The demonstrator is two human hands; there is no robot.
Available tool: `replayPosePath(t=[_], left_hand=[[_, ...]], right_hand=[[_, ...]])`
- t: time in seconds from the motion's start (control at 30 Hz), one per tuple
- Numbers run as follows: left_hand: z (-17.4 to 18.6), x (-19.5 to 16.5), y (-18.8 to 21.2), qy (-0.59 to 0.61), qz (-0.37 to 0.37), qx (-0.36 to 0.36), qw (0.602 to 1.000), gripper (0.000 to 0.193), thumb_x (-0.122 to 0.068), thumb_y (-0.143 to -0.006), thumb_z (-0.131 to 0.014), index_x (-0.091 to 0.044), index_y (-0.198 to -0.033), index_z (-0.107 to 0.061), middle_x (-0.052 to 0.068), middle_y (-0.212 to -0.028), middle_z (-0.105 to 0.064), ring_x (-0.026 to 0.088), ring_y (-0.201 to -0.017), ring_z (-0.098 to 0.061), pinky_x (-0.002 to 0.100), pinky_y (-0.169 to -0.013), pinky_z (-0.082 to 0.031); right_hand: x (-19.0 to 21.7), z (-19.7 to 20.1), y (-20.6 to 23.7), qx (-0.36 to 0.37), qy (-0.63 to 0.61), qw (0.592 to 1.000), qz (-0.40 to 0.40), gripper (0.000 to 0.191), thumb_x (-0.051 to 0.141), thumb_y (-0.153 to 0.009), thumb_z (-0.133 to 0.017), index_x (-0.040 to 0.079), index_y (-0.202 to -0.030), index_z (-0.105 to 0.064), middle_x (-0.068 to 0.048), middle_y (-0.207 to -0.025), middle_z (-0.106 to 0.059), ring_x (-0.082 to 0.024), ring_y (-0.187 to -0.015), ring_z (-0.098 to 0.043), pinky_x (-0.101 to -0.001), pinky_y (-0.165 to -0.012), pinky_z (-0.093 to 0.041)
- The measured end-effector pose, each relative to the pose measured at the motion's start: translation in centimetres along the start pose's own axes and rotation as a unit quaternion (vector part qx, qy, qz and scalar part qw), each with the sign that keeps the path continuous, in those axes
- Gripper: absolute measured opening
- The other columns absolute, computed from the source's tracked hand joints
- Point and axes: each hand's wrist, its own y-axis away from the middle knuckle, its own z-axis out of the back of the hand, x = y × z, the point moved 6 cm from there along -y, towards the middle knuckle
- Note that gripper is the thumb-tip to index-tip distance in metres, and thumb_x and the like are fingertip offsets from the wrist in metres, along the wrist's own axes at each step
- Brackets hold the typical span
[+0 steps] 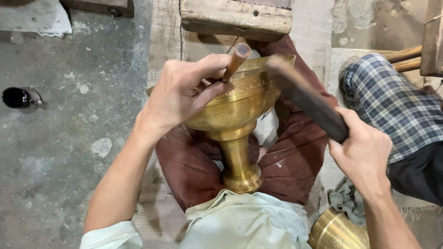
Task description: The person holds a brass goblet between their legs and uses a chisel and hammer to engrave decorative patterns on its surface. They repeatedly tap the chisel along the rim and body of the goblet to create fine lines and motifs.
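Note:
A brass goblet-shaped vessel [235,115] lies tilted across my lap, its foot toward my belly and its bowl pointing away. My left hand [184,92] rests on the bowl's engraved side and pinches a short wooden-handled chisel [236,60] against the metal. My right hand [362,150] grips the handle of a dark wooden mallet [304,94], whose head is blurred near the bowl's rim, just right of the chisel's top.
A worn wooden block [235,18] stands just beyond the bowl. Another brass piece [337,230] lies by my right hip on a grey rag [344,200]. A person's leg in checked cloth [392,101] is at right. A dark cup [18,97] sits on the concrete floor at left.

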Motion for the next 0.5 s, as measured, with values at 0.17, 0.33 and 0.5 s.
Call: replayPosePath(t=[0.17, 0.33, 0.5], left_hand=[[-0.7, 1.3, 1.4, 0.012, 0.041, -0.036, 0.998, 0.048, -0.002, -0.097, -0.081, -0.006, -0.139, -0.059, 0.013, -0.114, -0.076, 0.022, -0.096, -0.079, 0.03, -0.082, -0.065], [-1.1, 2.0, 1.7, 0.021, 0.066, -0.06, 0.996, 0.045, -0.005, -0.099, -0.083, -0.006, -0.138, -0.06, 0.009, -0.109, -0.077, 0.02, -0.093, -0.08, 0.026, -0.079, -0.067], [-1.1, 1.0, 1.2, -0.018, 0.009, -0.036, 0.999, 0.044, -0.006, -0.095, -0.084, -0.006, -0.135, -0.065, 0.012, -0.117, -0.076, 0.022, -0.087, -0.078, 0.029, -0.076, -0.064]], right_hand=[[2.6, 3.9, -2.4, -0.048, 0.022, 0.996, 0.076, 0.038, 0.001, -0.083, -0.078, 0.013, -0.118, -0.072, -0.007, -0.075, -0.071, -0.02, -0.06, -0.065, -0.0344, -0.056, -0.05], [2.1, 7.4, -3.5, 0.007, -0.293, 0.956, 0.0, 0.036, 0.01, -0.091, -0.07, 0.0, -0.122, -0.055, -0.001, -0.081, -0.062, -0.008, -0.065, -0.061, -0.0235, -0.057, -0.05], [1.8, 8.0, -3.7, -0.031, -0.203, 0.972, 0.111, 0.033, 0.006, -0.107, -0.069, -0.004, -0.131, -0.049, -0.011, -0.101, -0.058, -0.015, -0.084, -0.061, -0.023, -0.075, -0.052]])
